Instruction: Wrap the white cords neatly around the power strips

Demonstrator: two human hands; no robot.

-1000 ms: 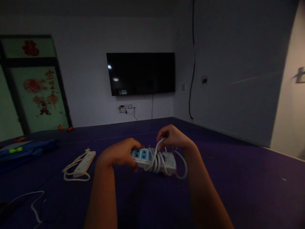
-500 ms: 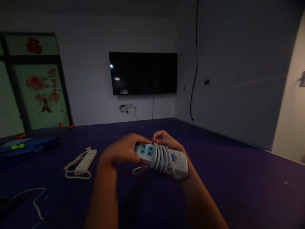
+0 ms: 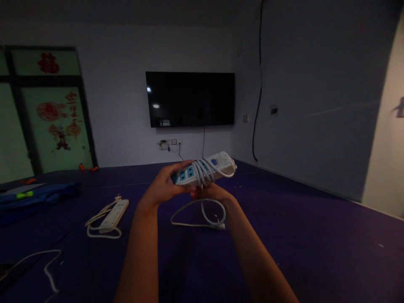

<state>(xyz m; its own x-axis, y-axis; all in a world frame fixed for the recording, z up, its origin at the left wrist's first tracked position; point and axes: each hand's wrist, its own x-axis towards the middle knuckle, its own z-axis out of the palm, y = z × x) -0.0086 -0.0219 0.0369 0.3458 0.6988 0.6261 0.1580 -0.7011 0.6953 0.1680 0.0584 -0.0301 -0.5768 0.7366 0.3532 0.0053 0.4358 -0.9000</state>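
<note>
A white power strip [image 3: 223,160] with blue sockets is up in the air before me, its right end tilted upward. My left hand [image 3: 163,185] is closed around its left end, thumb below and fingers over the top. Several turns of white cord [image 3: 199,171] wrap the strip's middle. Below the strip, my right hand [image 3: 215,192] is closed at the cord where it leaves the wraps; the fingertips are partly hidden. A loose loop of the cord hangs underneath, with its plug [image 3: 220,226] low at the right.
Another white power strip [image 3: 114,215] with a folded cord lies left on the purple surface [image 3: 299,252]. Blue cloth [image 3: 53,194] lies further left, and a thin white cable [image 3: 47,269] at lower left. A television [image 3: 191,99] hangs on the far wall.
The power strip has risen, and its right end has tipped upward. My right hand has gone from above the strip to beneath it, and the hanging cord loop with its plug now shows.
</note>
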